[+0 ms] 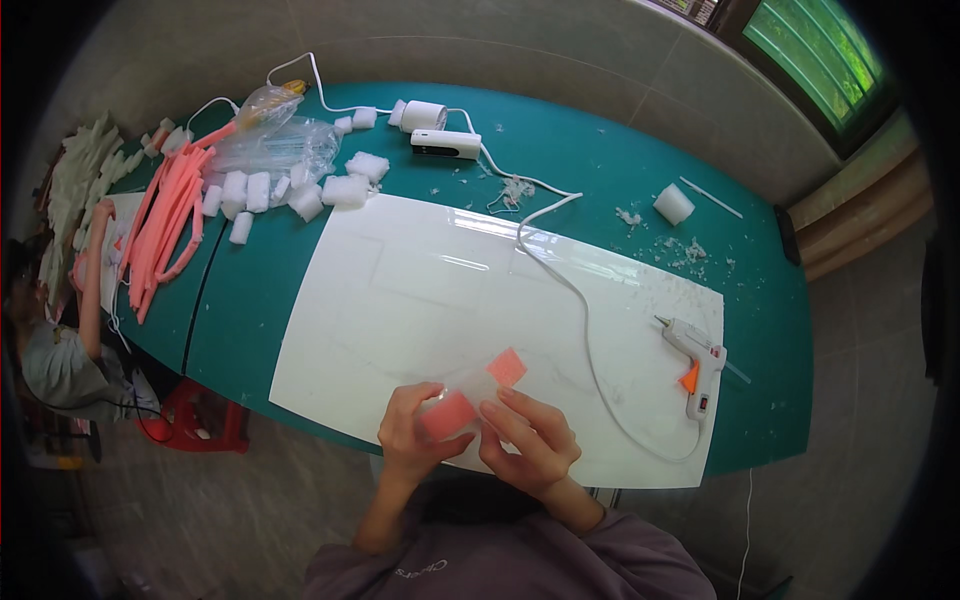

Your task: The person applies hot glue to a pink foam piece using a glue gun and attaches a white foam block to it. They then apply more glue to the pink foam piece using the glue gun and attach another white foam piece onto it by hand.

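Just above the near edge of the white board (440, 300), my two hands are close together around a pale, see-through-looking piece with pink ends. My left hand (411, 432) is closed round its near pink end (448, 414), a foam-like block. My right hand (532, 440) has its thumb and fingertips curled against the pale middle. The far pink end (507, 367), a small textured square, shows beyond the right fingertips. The pale middle blends into the white board, so its outline is unclear. A white hot glue gun (694, 362) with an orange trigger lies to the right.
The glue gun's white cord (585, 310) crosses the board. White foam blocks (258, 192), pink foam strips (165, 225) and a clear plastic bag (285, 148) lie at left. A white power bank (446, 145) and a foam block (673, 204) stand farther back. Another person (75, 370) sits left, near a red stool (205, 418).
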A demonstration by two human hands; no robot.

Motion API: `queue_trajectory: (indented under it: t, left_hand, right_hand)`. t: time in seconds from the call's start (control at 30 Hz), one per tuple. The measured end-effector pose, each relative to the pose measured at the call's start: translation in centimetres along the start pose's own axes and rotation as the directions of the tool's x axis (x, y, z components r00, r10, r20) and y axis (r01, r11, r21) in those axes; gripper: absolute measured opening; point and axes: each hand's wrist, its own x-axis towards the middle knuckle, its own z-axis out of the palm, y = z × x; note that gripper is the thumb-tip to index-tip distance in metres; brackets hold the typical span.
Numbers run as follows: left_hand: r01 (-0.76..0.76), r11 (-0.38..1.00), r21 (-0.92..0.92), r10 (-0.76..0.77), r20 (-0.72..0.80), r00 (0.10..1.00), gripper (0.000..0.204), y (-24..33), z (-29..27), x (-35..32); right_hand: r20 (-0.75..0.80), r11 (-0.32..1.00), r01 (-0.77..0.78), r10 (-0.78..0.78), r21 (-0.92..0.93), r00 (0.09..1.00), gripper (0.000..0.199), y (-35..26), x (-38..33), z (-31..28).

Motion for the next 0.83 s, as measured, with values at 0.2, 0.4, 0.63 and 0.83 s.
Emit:
queue_trajectory:
  t: [0.2, 0.4, 0.63, 0.83]
  left_hand:
    - [-0.125, 0.965, -0.233, 0.100, -0.115, 0.988, 0.053, -1.9, -0.1, -1.8]
    - [-0.043, 0.985, -0.167, 0.002, -0.242, 0.970, 0.057, -2.0, -0.1, -2.3]
    - [-0.030, 0.995, -0.100, 0.001, -0.279, 0.960, 0.072, -1.8, 0.0, -1.7]
    - [-0.055, 0.996, -0.069, 0.033, -0.290, 0.957, 0.072, -1.9, 0.0, -1.8]
  right_hand:
    - [-0.050, 1.000, -0.006, 0.005, -0.008, 0.999, 0.038, 0.3, -0.1, 0.2]
    - [-0.063, 1.000, 0.002, -0.002, 0.000, 0.998, 0.038, 0.3, -0.1, 0.2]
    - [-0.021, 0.998, -0.030, 0.029, -0.063, 0.999, 0.038, 0.1, -0.1, -0.1]
    - [-0.059, 0.999, -0.045, 0.045, 0.000, 0.997, 0.041, 0.3, -0.4, 0.2]
